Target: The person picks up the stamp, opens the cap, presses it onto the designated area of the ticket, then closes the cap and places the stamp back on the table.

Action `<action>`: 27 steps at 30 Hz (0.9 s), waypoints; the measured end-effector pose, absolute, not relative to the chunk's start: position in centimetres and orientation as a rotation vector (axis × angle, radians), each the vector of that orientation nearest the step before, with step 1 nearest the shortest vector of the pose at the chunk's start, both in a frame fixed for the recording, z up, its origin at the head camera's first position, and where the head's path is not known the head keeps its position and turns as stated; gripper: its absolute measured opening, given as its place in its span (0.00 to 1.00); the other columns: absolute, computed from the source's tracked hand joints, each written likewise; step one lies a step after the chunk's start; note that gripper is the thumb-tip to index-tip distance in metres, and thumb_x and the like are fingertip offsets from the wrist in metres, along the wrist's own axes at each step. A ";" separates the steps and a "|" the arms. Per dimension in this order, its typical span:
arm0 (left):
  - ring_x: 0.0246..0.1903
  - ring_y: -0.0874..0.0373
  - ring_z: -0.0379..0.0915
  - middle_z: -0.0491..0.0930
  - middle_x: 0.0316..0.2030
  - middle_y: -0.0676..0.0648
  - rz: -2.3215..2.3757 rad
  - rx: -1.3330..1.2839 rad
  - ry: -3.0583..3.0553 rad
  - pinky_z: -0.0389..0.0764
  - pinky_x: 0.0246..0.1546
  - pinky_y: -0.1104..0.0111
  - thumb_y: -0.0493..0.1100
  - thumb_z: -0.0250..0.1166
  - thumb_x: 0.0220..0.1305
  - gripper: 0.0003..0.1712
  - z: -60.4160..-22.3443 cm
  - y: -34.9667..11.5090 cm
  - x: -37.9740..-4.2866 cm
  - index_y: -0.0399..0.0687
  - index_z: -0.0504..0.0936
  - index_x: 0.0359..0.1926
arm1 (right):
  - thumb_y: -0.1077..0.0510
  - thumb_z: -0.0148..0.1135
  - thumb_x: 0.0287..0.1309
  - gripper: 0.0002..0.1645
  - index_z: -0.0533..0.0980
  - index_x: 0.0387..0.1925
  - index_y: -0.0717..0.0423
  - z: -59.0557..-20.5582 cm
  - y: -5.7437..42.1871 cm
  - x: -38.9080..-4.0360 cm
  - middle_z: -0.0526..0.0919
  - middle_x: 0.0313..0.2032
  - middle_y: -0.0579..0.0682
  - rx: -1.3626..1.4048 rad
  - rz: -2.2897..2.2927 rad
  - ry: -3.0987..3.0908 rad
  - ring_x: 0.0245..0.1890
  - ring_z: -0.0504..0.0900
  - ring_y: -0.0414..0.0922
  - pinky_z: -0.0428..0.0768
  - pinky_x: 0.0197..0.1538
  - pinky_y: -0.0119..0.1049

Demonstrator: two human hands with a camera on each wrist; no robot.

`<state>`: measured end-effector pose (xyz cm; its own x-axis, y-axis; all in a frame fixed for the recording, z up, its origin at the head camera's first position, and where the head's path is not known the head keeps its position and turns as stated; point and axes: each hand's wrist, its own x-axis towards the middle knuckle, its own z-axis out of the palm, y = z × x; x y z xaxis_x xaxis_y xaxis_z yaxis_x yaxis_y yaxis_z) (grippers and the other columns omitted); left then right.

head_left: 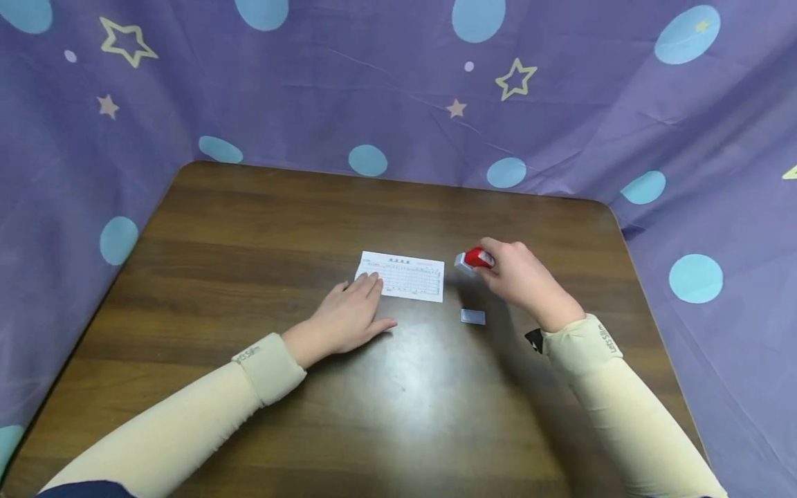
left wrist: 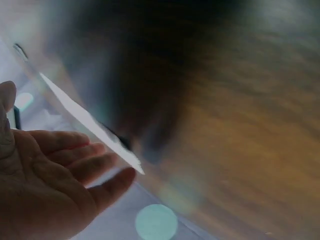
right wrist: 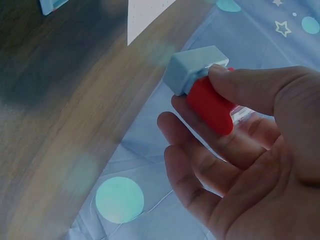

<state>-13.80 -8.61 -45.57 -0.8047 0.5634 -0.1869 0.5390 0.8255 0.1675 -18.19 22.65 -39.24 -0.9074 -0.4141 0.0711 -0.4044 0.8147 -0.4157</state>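
A white printed form [head_left: 414, 277] lies on the wooden table, its lines and text too small to read. My left hand [head_left: 349, 315] rests on the form's left end with fingers straight. In the left wrist view the paper [left wrist: 92, 122] appears edge-on by the fingertips. Right of the form, my right hand [head_left: 517, 273] pinches a stamp [head_left: 478, 258] by its red handle. The right wrist view shows thumb and index finger on the red part [right wrist: 210, 105], with the pale block-shaped base [right wrist: 195, 67] pointing away from the palm. A small pale rectangular cap [head_left: 473, 317] lies below the stamp.
The brown wooden table [head_left: 280, 214] has rounded far corners. A purple curtain [head_left: 398, 90] with stars and blue dots hangs behind it and along both sides. Pale sleeves [head_left: 174, 415] cover both forearms.
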 end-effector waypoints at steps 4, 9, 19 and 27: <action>0.73 0.39 0.52 0.58 0.73 0.31 0.200 0.915 2.766 0.58 0.69 0.47 0.68 0.49 0.76 0.49 -46.2 -9.3 -13.9 0.26 0.62 0.72 | 0.65 0.71 0.58 0.15 0.79 0.47 0.62 -39.3 22.3 -18.1 0.85 0.35 0.55 -0.715 -0.721 2.971 0.31 0.82 0.51 0.82 0.39 0.48; 0.73 0.37 0.52 0.59 0.72 0.29 0.221 0.982 2.773 0.55 0.71 0.52 0.65 0.50 0.77 0.47 -46.8 -9.9 -14.3 0.24 0.64 0.71 | 0.66 0.71 0.57 0.13 0.78 0.44 0.63 -39.5 21.8 -18.2 0.84 0.33 0.54 -0.763 -0.727 2.979 0.30 0.82 0.52 0.81 0.39 0.48; 0.73 0.34 0.51 0.58 0.72 0.27 0.222 0.908 2.724 0.60 0.68 0.49 0.65 0.53 0.75 0.48 -46.2 -9.1 -12.7 0.23 0.64 0.70 | 0.70 0.69 0.56 0.11 0.78 0.41 0.64 -39.2 20.0 -17.6 0.84 0.32 0.54 -0.809 -0.700 2.919 0.30 0.81 0.52 0.82 0.38 0.47; 0.70 0.31 0.55 0.59 0.71 0.25 0.151 0.957 2.721 0.64 0.67 0.50 0.66 0.56 0.73 0.50 -45.8 -8.0 -11.2 0.21 0.65 0.69 | 0.69 0.68 0.60 0.07 0.79 0.39 0.62 -39.6 17.8 -17.1 0.83 0.33 0.51 -0.872 -0.588 2.826 0.30 0.82 0.48 0.82 0.39 0.44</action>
<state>-11.16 -7.98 -45.75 -0.7520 0.6272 -0.2026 0.6011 0.7787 0.1799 -17.14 17.77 -39.63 -0.8256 -0.5643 -0.0057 -0.5151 0.7577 -0.4007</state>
